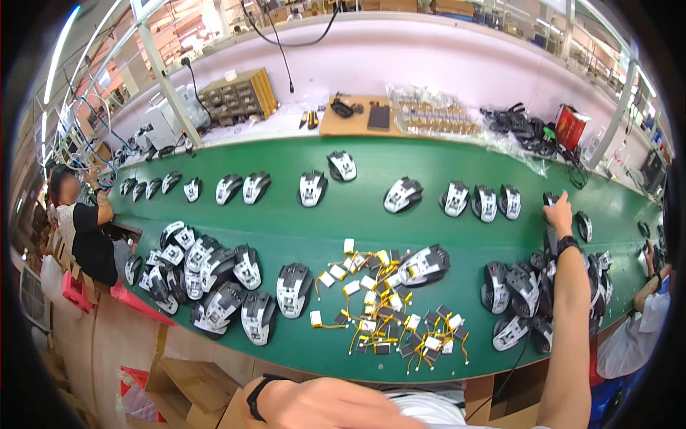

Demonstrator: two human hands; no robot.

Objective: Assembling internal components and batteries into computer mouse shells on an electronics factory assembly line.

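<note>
My right hand reaches far out over the green bench, its fingers on a black-and-white computer mouse at the right of the far row. Its forearm passes above a pile of similar mice. My left hand is low at the bottom edge, close to my body; its fingers are cut off, so I cannot see whether it holds anything. Between the piles lie many small battery packs with yellow leads. One mouse rests against them, another stands to their left.
More mice pile up at the left, and a spaced row runs along the far part of the green bench. Behind are a drawer cabinet, a brown board and black cables. Co-workers sit left and right.
</note>
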